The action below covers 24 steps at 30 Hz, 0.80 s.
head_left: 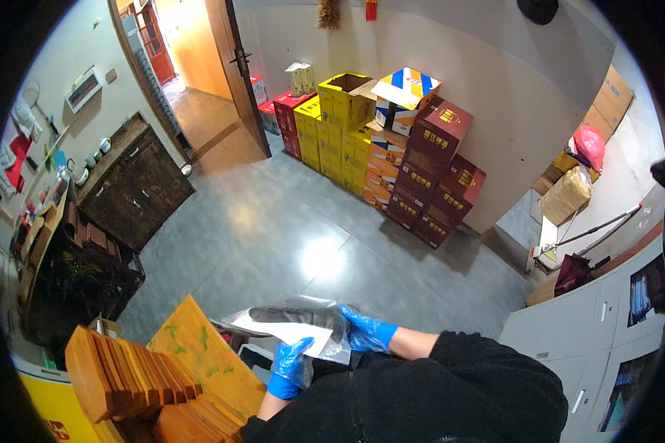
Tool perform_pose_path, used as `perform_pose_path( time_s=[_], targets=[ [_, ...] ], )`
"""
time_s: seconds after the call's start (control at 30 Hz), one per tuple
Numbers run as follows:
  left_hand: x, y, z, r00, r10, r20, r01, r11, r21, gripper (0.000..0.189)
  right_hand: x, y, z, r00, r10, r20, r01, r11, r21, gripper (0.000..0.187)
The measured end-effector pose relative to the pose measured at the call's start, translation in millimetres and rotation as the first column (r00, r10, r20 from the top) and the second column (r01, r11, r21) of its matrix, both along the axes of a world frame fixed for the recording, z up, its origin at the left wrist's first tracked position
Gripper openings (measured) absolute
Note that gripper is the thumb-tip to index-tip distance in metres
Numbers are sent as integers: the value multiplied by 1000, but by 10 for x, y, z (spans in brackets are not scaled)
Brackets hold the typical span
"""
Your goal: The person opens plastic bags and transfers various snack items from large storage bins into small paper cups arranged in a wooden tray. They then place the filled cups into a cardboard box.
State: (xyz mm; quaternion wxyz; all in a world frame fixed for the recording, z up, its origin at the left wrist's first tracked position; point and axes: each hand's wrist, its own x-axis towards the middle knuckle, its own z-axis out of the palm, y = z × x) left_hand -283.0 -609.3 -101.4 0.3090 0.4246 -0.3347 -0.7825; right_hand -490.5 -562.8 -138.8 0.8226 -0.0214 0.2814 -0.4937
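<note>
Both my hands wear blue plastic gloves and hold a clear plastic bag (341, 350) in front of my body. Inside or under the clear film lie a dark, long item (288, 315), which I cannot identify, and a white sheet (302, 332). My left hand (292, 362) pinches the sheet and the bag's lower edge. At the bag's right end, my right hand (366, 329) grips it, fingers partly hidden by the film.
Stacked wooden boards (127, 376) stand at the lower left, beside a leaning orange board (199, 349). Stacked cartons (354, 149) line the far wall. Grey cabinets (571, 343) are at right, a dark wooden cabinet (138, 188) at left. The door (244, 83) is ajar.
</note>
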Motion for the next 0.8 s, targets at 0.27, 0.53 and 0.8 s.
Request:
perform_pose_path(
  time_s=[0.27,0.53,0.8],
  targets=[
    [-624,-1173,361,852,-354,385,493,789,-365,31,-601,-1001,365,919,-391,57,378,911,165,26],
    [-1930,-1695,458,681,-636,363,730,552,-403,38,-1773,-880,540,640,-751,-163,767,638,72,20],
    [-3452,-2226,379,718,-657,229,693,642,-329,36,-3835,-629,1172,287,-881,-376,880,398,-258,26]
  ],
)
